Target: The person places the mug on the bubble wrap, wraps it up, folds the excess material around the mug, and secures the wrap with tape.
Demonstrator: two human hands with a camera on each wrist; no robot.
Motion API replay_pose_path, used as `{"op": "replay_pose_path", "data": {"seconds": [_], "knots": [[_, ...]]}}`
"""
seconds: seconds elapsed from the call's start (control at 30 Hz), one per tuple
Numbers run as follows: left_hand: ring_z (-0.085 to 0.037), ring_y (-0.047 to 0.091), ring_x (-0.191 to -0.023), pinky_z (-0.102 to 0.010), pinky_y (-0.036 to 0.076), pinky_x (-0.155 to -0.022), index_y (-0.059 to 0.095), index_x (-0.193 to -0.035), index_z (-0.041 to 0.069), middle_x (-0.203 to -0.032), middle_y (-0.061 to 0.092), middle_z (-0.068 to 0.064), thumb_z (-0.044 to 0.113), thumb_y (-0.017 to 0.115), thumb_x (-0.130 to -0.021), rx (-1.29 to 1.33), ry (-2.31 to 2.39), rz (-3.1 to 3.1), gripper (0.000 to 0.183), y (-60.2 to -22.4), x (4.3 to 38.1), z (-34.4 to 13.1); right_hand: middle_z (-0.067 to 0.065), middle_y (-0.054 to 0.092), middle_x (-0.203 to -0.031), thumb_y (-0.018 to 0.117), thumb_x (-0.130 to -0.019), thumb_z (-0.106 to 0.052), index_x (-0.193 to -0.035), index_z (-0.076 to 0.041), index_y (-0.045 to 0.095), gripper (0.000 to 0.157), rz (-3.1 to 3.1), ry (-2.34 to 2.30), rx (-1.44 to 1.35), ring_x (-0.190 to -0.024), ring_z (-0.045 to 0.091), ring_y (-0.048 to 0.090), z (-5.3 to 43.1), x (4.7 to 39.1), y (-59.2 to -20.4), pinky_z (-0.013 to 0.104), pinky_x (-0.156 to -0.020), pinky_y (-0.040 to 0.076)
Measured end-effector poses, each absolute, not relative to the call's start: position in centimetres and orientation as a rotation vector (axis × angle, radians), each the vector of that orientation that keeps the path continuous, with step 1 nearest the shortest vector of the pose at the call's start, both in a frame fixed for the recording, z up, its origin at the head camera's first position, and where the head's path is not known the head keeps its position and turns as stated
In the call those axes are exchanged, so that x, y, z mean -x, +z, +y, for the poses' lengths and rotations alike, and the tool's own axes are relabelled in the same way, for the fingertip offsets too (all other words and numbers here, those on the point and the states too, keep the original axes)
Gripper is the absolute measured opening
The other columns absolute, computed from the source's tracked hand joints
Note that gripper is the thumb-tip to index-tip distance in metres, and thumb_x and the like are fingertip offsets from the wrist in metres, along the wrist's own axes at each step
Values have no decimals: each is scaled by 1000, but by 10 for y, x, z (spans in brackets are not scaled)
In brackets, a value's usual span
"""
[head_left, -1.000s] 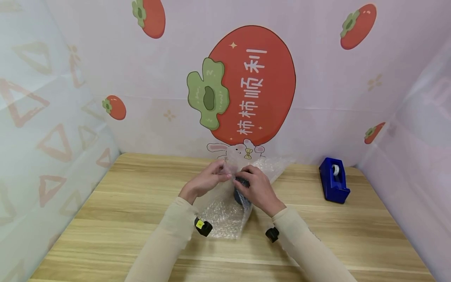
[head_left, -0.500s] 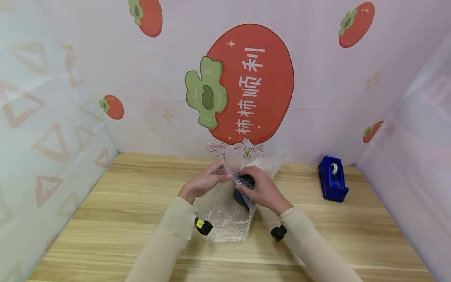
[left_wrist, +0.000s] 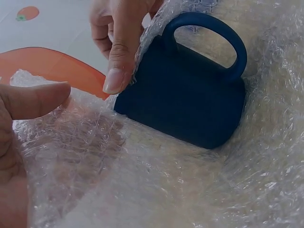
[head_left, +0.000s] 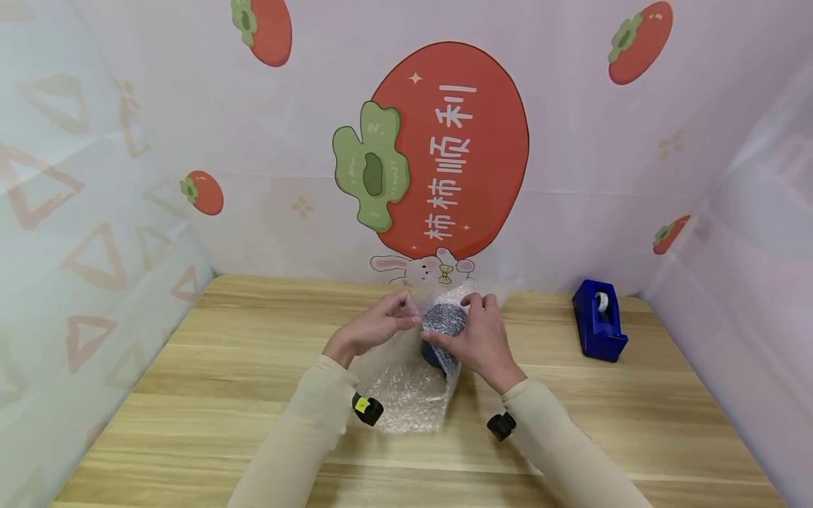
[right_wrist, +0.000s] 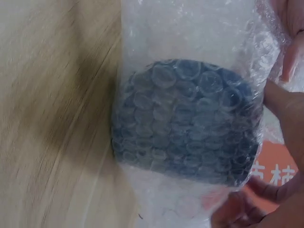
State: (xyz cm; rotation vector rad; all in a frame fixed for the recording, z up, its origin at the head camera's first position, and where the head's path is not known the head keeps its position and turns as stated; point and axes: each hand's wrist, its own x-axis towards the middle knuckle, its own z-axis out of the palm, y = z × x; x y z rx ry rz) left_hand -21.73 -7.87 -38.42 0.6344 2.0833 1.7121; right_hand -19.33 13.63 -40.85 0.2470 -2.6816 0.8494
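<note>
A dark blue mug lies in a sheet of bubble wrap, its curved handle bare in the left wrist view. In the right wrist view one layer of the wrap covers the mug's side. My right hand holds the mug through the wrap, thumb on one side of its end and fingers on the other. To the left, my left hand pinches an edge of the wrap between thumb and fingers. The mug's far side is hidden by the wrap and the right hand.
A blue tape dispenser with a roll of tape stands at the right rear of the wooden table. Behind the table hangs a printed backdrop, and patterned sheets close off both sides.
My right hand has shifted right and its fingers have opened wider around the mug, so its wrapped end now shows. The left hand stays almost where it was, on the wrap.
</note>
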Motion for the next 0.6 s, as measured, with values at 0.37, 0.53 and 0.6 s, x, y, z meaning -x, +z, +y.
{"op": "replay_pose_path", "data": {"seconds": [0.37,0.53,0.6], "knots": [[-19,48,-93,-38,43,-83,47,-89,6,-96,48,-5,-3,56,-100,-725,1675,2125,16,-386,218,-75,14,58,-97,83,-85,-43,-106,1,59,54,-2687,1085,-188,-80,24,57,142,185,-400,37,-65,50],[-28,59,-118,-40,48,-98,51,-90,5,-123,64,-17,-1,59,-99,-823,1509,2277,13,-384,216,-69,15,65,-87,55,-106,-30,-90,2,66,38,-2595,1488,-136,-69,24,71,151,181,-393,31,-60,58],[-34,51,-134,-46,44,-107,54,-92,4,-143,55,-22,1,59,-99,-877,1417,2350,9,-383,213,-65,16,65,-87,48,-108,-39,-87,4,67,52,-2563,1638,-68,-72,27,72,152,181,-389,33,-63,60]]}}
